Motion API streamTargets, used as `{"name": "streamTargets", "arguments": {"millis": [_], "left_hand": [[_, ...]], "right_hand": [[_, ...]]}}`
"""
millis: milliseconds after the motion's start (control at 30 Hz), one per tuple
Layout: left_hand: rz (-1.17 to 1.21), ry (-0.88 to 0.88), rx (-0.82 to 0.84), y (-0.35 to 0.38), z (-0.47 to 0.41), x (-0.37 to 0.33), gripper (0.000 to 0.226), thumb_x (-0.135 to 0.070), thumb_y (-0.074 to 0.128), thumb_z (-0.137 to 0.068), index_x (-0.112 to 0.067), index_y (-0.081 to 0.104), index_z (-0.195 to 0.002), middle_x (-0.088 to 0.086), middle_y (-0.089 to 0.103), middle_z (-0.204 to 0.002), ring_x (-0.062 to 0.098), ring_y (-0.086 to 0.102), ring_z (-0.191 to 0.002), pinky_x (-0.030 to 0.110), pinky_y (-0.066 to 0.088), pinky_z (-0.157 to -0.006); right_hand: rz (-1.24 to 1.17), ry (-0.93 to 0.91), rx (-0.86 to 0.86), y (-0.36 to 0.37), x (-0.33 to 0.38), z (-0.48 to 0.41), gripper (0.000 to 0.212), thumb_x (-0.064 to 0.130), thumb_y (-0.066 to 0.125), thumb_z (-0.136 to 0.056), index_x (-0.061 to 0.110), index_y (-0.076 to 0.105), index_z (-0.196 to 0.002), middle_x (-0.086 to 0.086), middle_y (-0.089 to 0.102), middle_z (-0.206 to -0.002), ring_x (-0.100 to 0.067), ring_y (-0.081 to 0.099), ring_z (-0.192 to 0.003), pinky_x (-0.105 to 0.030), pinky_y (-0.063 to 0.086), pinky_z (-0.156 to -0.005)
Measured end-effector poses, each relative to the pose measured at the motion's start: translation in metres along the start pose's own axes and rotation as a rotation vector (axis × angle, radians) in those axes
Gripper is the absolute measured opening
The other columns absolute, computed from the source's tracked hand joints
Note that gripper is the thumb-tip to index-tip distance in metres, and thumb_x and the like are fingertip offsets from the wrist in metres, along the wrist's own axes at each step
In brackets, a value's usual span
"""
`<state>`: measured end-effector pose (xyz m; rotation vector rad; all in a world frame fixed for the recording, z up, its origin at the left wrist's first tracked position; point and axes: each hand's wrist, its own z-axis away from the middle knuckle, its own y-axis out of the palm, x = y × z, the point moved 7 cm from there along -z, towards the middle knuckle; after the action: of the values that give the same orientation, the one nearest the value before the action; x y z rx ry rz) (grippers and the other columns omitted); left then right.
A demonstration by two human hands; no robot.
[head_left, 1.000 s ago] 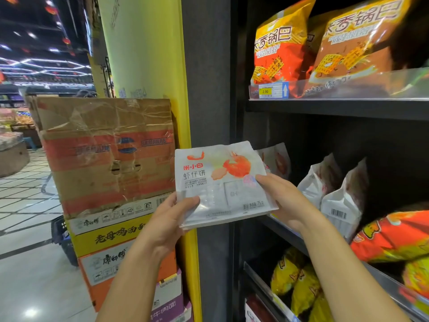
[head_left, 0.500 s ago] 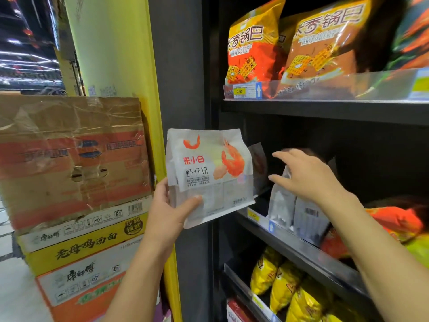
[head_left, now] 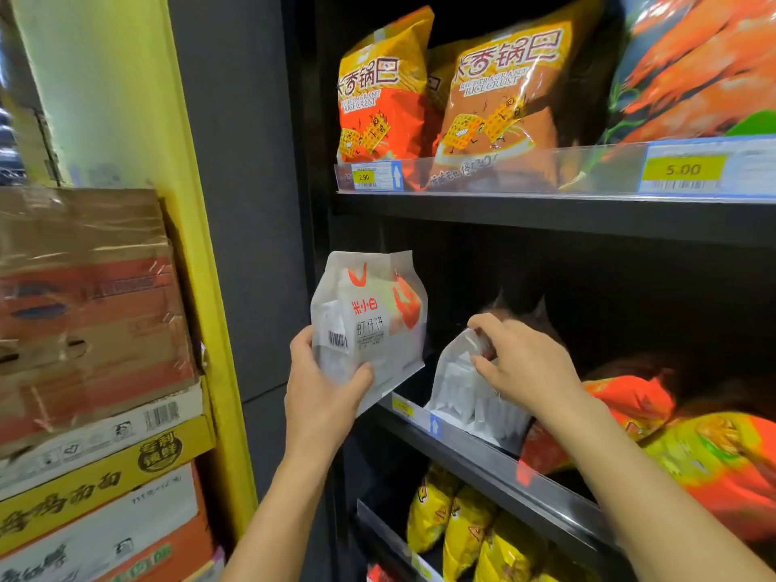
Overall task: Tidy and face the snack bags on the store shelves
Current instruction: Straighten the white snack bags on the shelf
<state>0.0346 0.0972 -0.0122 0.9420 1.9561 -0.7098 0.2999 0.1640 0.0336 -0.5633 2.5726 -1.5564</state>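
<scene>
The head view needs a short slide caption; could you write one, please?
Tidying: left hand holds a white shrimp bag at the middle shelf; right hand pinches a shelved bag.

Left hand (head_left: 323, 392) in curled grip, right hand (head_left: 520, 363) in pinch.

Single head-worn wide-angle view, looking forward and slightly down, close to the store shelves (head_left: 546, 220)

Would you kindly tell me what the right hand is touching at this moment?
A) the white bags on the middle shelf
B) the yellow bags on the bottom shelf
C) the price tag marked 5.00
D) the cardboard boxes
A: the right hand grips the top of the white bags standing on the middle shelf, while the left hand holds a shrimp bag.
</scene>
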Motion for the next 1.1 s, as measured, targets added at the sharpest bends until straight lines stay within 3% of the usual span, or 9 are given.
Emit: {"name": "streamTargets", "arguments": {"millis": [133, 233, 467, 733, 967, 1100], "left_hand": [[-0.017, 0.017, 0.019, 0.023, -0.01, 0.0, 0.074, -0.025, 0.086, -0.083, -0.043, 0.034, -0.133, -0.028, 0.053, -0.119, 0.004, 0.059, -0.11, 0.033, 0.058, -0.083], [-0.018, 0.015, 0.046, 0.046, -0.019, 0.004, 0.074, -0.025, 0.085, -0.084, -0.037, 0.036, -0.138, -0.02, 0.055, -0.123, 0.008, 0.06, -0.113, 0.029, 0.057, -0.08], [-0.005, -0.03, 0.096, 0.095, -0.039, 0.022, 0.074, -0.027, 0.085, -0.087, -0.033, 0.035, -0.142, -0.013, 0.055, -0.13, 0.011, 0.059, -0.115, 0.017, 0.047, -0.072], [-0.095, -0.084, 0.108, 0.117, -0.055, 0.061, 0.072, -0.031, 0.085, -0.087, -0.032, 0.037, -0.142, -0.01, 0.061, -0.129, 0.015, 0.064, -0.116, 0.043, 0.061, -0.09], [-0.256, -0.123, 0.078, 0.122, -0.06, 0.088, 0.067, -0.031, 0.088, -0.083, -0.026, 0.043, -0.133, 0.0, 0.065, -0.128, 0.024, 0.066, -0.118, 0.048, 0.063, -0.088], [-0.323, -0.137, 0.077, 0.125, -0.061, 0.092, 0.07, -0.024, 0.092, -0.078, -0.02, 0.042, -0.128, 0.006, 0.058, -0.129, 0.028, 0.06, -0.124, 0.052, 0.061, -0.092]], "right_hand": [[-0.008, 0.024, -0.007, 0.003, -0.006, 0.002, 0.049, 0.045, 0.055, -0.102, 0.042, 0.038, -0.148, 0.013, 0.054, -0.109, -0.008, 0.051, -0.084, -0.013, 0.027, -0.056], [0.005, 0.011, -0.016, 0.004, -0.007, 0.003, 0.05, 0.046, 0.054, -0.102, 0.042, 0.037, -0.148, 0.011, 0.058, -0.112, -0.012, 0.058, -0.089, -0.023, 0.039, -0.063], [0.02, 0.0, -0.026, 0.009, -0.006, 0.003, 0.05, 0.047, 0.052, -0.101, 0.042, 0.035, -0.148, 0.008, 0.06, -0.12, -0.02, 0.064, -0.104, -0.034, 0.048, -0.075], [0.025, -0.027, -0.04, 0.007, -0.002, 0.006, 0.052, 0.047, 0.051, -0.103, 0.04, 0.034, -0.152, 0.011, 0.058, -0.127, -0.016, 0.063, -0.104, -0.027, 0.034, -0.069], [0.021, -0.038, -0.041, 0.009, -0.003, 0.005, 0.052, 0.047, 0.05, -0.103, 0.04, 0.033, -0.152, 0.012, 0.058, -0.127, -0.015, 0.062, -0.102, -0.026, 0.036, -0.068], [0.025, -0.043, -0.04, 0.009, -0.001, 0.005, 0.052, 0.047, 0.05, -0.103, 0.04, 0.033, -0.152, 0.011, 0.058, -0.128, -0.015, 0.063, -0.104, -0.026, 0.037, -0.069]]}}
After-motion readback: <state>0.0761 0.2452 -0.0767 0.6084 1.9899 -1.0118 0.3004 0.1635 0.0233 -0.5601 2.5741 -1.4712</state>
